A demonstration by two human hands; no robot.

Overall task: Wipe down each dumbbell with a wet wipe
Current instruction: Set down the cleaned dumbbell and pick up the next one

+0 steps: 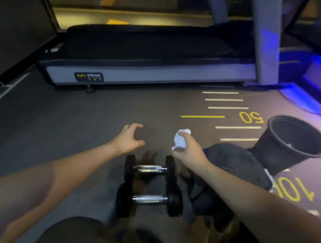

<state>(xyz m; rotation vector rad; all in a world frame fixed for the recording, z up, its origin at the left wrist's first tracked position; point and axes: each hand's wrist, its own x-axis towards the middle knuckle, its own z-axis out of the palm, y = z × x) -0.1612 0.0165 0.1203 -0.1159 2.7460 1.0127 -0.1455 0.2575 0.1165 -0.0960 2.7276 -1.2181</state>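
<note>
The wipe [181, 139] is white. Both dumbbells [150, 169] have black ends and chrome handles. The grey floor [61, 126] carries yellow numerals and white lines.

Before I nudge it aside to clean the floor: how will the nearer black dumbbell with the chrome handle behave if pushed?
The nearer black dumbbell with the chrome handle looks dense, so probably heavy for its size. Its end weights look round, so it may roll rather than slide. The far dumbbell lies close beyond it, so rolling that way would likely knock them together.
</note>
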